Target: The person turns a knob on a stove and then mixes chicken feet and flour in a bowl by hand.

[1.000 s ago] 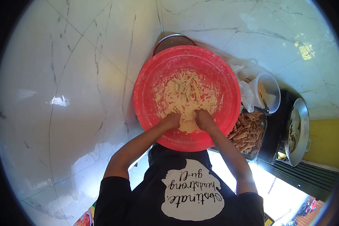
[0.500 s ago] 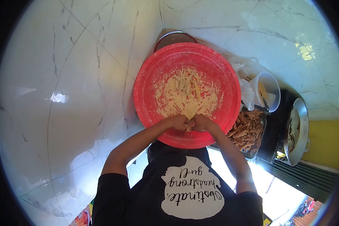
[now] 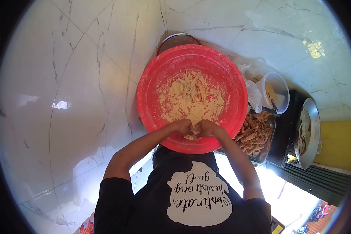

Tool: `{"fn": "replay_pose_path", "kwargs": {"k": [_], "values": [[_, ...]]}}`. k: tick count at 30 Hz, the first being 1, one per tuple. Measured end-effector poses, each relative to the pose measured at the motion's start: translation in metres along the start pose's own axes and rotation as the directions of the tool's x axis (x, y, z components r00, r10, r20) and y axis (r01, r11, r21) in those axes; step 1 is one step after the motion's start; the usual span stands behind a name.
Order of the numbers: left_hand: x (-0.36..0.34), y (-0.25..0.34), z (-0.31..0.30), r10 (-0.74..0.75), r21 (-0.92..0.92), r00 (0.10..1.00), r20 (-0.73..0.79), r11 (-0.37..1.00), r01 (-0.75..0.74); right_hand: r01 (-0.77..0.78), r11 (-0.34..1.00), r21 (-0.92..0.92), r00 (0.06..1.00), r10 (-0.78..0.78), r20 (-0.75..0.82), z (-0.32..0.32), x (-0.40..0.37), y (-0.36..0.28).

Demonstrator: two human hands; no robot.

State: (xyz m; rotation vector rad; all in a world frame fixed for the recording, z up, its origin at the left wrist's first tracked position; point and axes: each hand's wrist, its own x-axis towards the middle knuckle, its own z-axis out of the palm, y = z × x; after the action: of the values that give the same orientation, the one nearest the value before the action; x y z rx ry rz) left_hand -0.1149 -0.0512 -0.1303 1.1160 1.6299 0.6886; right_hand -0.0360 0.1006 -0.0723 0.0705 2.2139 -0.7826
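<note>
A wide red basin (image 3: 144, 101) holds loose pale flour (image 3: 173, 107), with several flour-coated strips (image 3: 190, 86) heaped towards its far side. At the basin's near side, my left hand (image 3: 184, 126) and my right hand (image 3: 206, 128) meet, fingers curled inward. Between them is a small floury piece (image 3: 190, 137), pinched by both hands; its exact kind is hard to make out, as the fingers cover most of it.
Right of the basin lies a tray of brown fried pieces (image 3: 255, 134). Beyond it are a clear plastic tub (image 3: 279, 91), a plastic bag (image 3: 254, 95) and a metal pan (image 3: 312, 134) on a black stove. Tiled walls (image 3: 93, 78) enclose the corner.
My hands have rolled slightly apart at the fingertips, and more of the floury piece shows between them. The basin's contents look the same.
</note>
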Motion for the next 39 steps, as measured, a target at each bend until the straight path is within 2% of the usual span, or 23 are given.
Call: {"fn": "replay_pose_path", "kwargs": {"k": [2, 6, 8, 10, 12, 14, 15, 16, 17, 18, 19, 20, 21, 23, 24, 25, 26, 27, 29, 30, 32, 35, 39], "values": [[0.000, -0.002, -0.002, -0.095, -0.171, 0.991, 0.097, 0.979, 0.110, -0.004, 1.000, 0.020, 1.000, 0.004, 0.008, 0.003, 0.002, 0.001], [-0.004, 0.004, -0.007, -0.095, -0.159, 0.987, 0.126, 0.981, 0.114, -0.062, 0.996, -0.069, 0.997, 0.059, -0.041, -0.001, -0.001, -0.005], [-0.010, 0.010, -0.007, -0.066, -0.065, 0.997, 0.038, 0.996, 0.069, -0.052, 0.995, -0.082, 0.997, 0.047, -0.063, 0.000, 0.000, -0.002], [-0.011, 0.011, -0.010, -0.051, -0.063, 0.998, 0.027, 0.997, 0.052, -0.021, 0.997, 0.078, 1.000, 0.021, 0.000, -0.002, 0.002, 0.002], [-0.010, 0.011, -0.016, -0.033, -0.061, 0.999, 0.015, 0.998, 0.034, -0.007, 0.996, 0.085, 1.000, 0.006, 0.004, -0.008, 0.001, 0.005], [-0.010, 0.009, -0.021, -0.122, 0.022, 0.991, -0.057, 0.992, 0.123, 0.007, 0.996, 0.092, 1.000, -0.008, 0.008, -0.008, 0.002, 0.006], [-0.011, 0.007, -0.020, -0.122, 0.024, 0.991, -0.053, 0.992, 0.123, -0.005, 0.998, 0.066, 0.991, 0.014, -0.136, -0.006, 0.004, 0.007], [-0.012, 0.005, -0.017, -0.221, 0.158, 0.951, -0.216, 0.953, 0.258, -0.024, 0.999, 0.043, 0.960, 0.035, -0.279, -0.003, 0.005, 0.009], [-0.012, 0.004, -0.015, -0.286, 0.262, 0.877, -0.386, 0.878, 0.401, -0.025, 0.999, 0.045, 0.959, 0.037, -0.281, -0.001, 0.006, 0.012], [-0.011, 0.002, -0.014, -0.286, 0.264, 0.877, -0.386, 0.877, 0.402, -0.056, 0.997, -0.055, 0.926, 0.031, -0.376, 0.000, 0.007, 0.011], [-0.010, 0.000, -0.012, -0.291, 0.301, 0.916, -0.274, 0.879, 0.370, -0.095, 0.984, -0.153, 0.885, 0.013, -0.466, 0.000, 0.008, 0.009], [-0.009, -0.001, -0.010, -0.295, 0.333, 0.942, -0.160, 0.882, 0.333, -0.093, 0.983, -0.156, 0.885, 0.010, -0.466, 0.001, 0.008, 0.008], [-0.007, -0.004, -0.008, -0.295, 0.332, 0.942, -0.163, 0.882, 0.334, -0.051, 0.989, -0.142, 0.918, -0.009, -0.396, 0.001, 0.007, 0.007], [-0.002, -0.009, -0.002, 0.002, 0.042, 0.999, 0.037, 0.999, -0.003, -0.013, 0.992, -0.125, 0.945, -0.029, -0.325, 0.003, 0.007, 0.004], [0.000, -0.006, -0.004, 0.003, 0.041, 0.999, 0.037, 0.999, -0.005, -0.036, 0.982, -0.183, 0.975, -0.006, -0.224, 0.004, 0.007, 0.001], [0.002, -0.004, -0.009, -0.032, -0.115, 0.996, 0.086, 0.993, 0.042, -0.051, 0.969, -0.241, 0.992, 0.022, -0.121, 0.005, 0.007, -0.002], [0.003, -0.002, -0.012, -0.061, -0.264, 0.988, 0.140, 0.960, 0.096, -0.052, 0.970, -0.239, 0.992, 0.023, -0.122, 0.007, 0.006, 0.000], [0.002, -0.001, -0.012, -0.061, -0.263, 0.988, 0.142, 0.960, 0.097, -0.044, 0.980, -0.193, 0.996, 0.029, -0.081, 0.009, 0.006, 0.001], [0.000, 0.000, -0.011, -0.098, 0.048, 0.944, -0.316, 0.992, 0.119, -0.035, 0.989, -0.146, 0.999, 0.030, -0.037, 0.011, 0.007, 0.003], [-0.002, 0.003, -0.013, -0.100, 0.047, 0.943, -0.317, 0.992, 0.121, -0.020, 0.992, -0.127, 1.000, 0.022, 0.016, 0.007, 0.004, -0.001], [-0.007, 0.010, -0.016, -0.074, 0.070, 0.995, 0.059, 0.995, 0.070, -0.006, 0.994, -0.110, 0.997, 0.013, 0.071, 0.002, 0.000, -0.006], [-0.008, 0.016, -0.006, -0.008, 0.133, 0.997, 0.076, 0.991, -0.002, -0.037, 0.998, -0.049, 0.988, 0.044, 0.147, 0.000, 0.000, -0.005], [-0.002, 0.003, -0.002, 0.035, 0.054, 0.997, 0.069, 0.998, -0.038, -0.050, 0.998, -0.049, 0.997, 0.053, 0.057, 0.010, 0.006, 0.006]]}}
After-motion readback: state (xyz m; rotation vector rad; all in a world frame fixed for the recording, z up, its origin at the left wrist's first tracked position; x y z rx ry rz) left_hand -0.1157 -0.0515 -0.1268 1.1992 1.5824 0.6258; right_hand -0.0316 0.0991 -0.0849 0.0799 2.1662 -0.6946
